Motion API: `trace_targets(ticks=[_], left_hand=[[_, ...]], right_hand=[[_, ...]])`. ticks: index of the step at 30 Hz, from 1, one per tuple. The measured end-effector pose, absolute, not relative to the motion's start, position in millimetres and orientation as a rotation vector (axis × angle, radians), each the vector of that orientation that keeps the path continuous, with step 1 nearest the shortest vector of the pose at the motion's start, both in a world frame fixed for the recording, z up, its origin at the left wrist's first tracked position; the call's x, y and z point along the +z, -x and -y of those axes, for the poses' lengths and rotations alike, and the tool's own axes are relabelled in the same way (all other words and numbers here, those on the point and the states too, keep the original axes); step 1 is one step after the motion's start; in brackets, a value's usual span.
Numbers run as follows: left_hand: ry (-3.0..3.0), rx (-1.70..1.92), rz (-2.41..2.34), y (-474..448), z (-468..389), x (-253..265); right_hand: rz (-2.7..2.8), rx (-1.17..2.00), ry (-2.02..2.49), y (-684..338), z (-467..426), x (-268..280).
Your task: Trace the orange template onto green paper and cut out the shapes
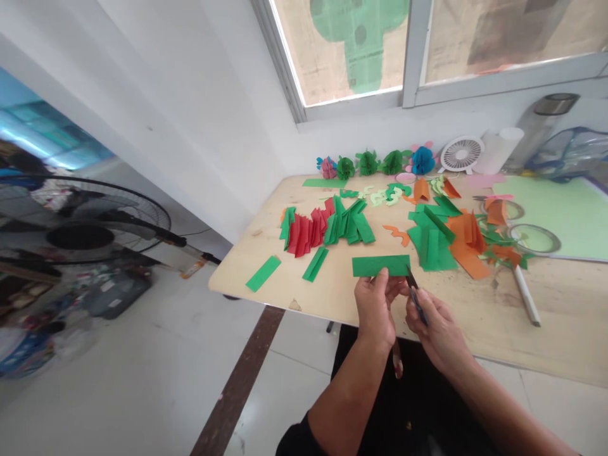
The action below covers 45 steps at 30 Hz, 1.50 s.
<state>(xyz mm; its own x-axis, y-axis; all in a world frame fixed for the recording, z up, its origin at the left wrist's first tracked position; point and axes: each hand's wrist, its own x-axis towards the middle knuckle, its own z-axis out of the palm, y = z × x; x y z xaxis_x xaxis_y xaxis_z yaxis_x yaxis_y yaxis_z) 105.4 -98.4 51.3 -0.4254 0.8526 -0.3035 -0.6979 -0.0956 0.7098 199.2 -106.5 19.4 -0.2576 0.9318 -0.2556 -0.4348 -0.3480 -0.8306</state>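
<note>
A flat green paper strip [375,265] is pinched in my left hand [375,307], thumb on top, above the table's front edge. My right hand [434,323] is closed around a pair of scissors [414,290], whose blades meet the strip's right end; the handles are mostly hidden by my fingers. Left of my hands, a folded green strip [315,264] and a flat green strip [263,273] lie on the table. Behind them stand folded red papers [308,229] and folded green papers [349,220]. More folded green pieces [432,244] lie just beyond my right hand.
Orange papers [468,240], tape rolls [534,239] and a white marker [526,296] are on the right of the wooden table [332,297]. Paper figures [368,163], a small white fan [462,154] and a bottle [541,130] line the wall. A large fan [80,234] stands left.
</note>
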Motion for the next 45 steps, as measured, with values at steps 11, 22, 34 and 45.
trace_targets(ticks=[11,22,34,45], left_hand=[[-0.227,1.752,-0.986,-101.9,101.6,52.1],[-0.243,1.751,-1.017,-101.8,102.1,52.3],[-0.382,1.606,-1.091,-101.4,96.1,53.3],[-0.434,1.560,-1.108,-97.3,94.6,56.3]], right_hand=[[0.786,1.767,0.971,-198.4,108.4,19.2],[0.800,1.746,1.010,-197.8,110.8,20.9],[0.827,1.739,1.027,-199.9,112.3,16.4],[0.829,1.755,1.029,-201.1,108.3,22.2]])
